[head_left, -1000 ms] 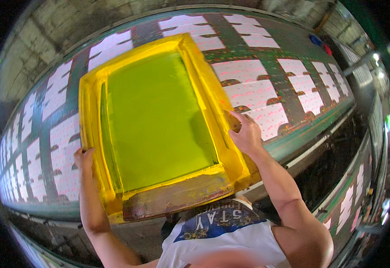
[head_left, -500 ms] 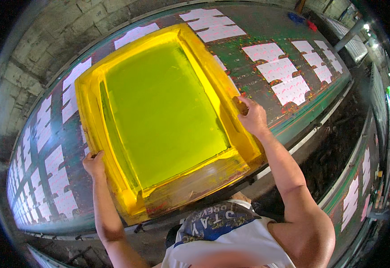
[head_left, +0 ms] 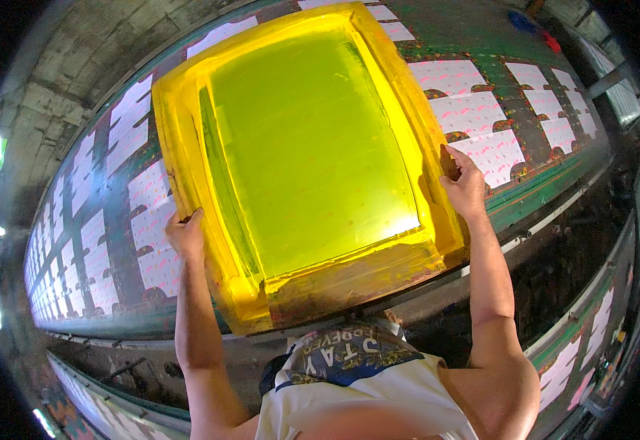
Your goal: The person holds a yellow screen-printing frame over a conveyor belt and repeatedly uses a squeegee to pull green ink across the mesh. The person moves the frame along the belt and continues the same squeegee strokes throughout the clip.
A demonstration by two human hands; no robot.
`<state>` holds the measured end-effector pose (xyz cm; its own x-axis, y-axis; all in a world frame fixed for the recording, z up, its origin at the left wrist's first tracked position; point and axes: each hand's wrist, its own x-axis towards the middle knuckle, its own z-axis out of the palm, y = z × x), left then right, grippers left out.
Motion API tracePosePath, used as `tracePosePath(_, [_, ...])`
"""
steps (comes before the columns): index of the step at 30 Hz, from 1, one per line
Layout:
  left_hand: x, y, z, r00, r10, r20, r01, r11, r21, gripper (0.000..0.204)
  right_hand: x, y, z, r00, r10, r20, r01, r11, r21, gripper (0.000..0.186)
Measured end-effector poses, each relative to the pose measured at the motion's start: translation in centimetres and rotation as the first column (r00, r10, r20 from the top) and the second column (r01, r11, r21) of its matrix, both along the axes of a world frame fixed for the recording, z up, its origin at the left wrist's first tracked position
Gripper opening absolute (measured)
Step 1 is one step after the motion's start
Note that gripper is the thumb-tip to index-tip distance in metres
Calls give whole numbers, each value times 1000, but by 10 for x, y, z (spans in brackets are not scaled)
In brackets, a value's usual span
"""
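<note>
A large screen-printing frame (head_left: 428, 103), smeared with bright yellow ink, lies tilted slightly to the left over the long printing table. Its yellow-green mesh (head_left: 313, 154) fills the middle, and thick ink lines the inner edges. My left hand (head_left: 186, 233) grips the left rim near its lower part, fingers bent over the edge. On the opposite rim my right hand (head_left: 464, 183) is closed, thumb and fingers pinching the side. A stained brownish strip (head_left: 357, 282) forms the near end, close to my shirt. Whether the frame touches the table is hidden beneath it.
White cut fabric pieces with pink marks lie in rows left (head_left: 151, 198) and right (head_left: 474, 103) of the frame, on the dark green table (head_left: 547, 172). A metal rail (head_left: 543, 225) runs along its near edge. Another table (head_left: 591, 345) stands lower right; a block wall (head_left: 85, 70) rises behind.
The screen-printing frame has shifted rightward along the table with both hands on it. It now sits close beside the right-hand fabric pieces, and more fabric shows at its left.
</note>
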<state>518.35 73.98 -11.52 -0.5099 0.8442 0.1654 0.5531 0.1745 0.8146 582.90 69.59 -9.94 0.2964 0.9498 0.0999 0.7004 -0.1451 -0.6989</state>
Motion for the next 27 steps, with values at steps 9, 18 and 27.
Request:
tracePosePath(9, [8, 5, -6, 977, 76, -200, -101, 988, -118, 29, 11, 1, -5, 987, 81, 140, -79, 997, -20, 75])
tracePosePath(18, [7, 6, -24, 994, 69, -79, -86, 966, -245, 29, 0, 3, -4, 963, 107, 247, -87, 992, -90, 77])
tracePosePath(27, [-1, 6, -38, 998, -17, -60, 8, 988, -152, 36, -109, -120, 61, 473, 864, 175, -858, 496, -131, 61])
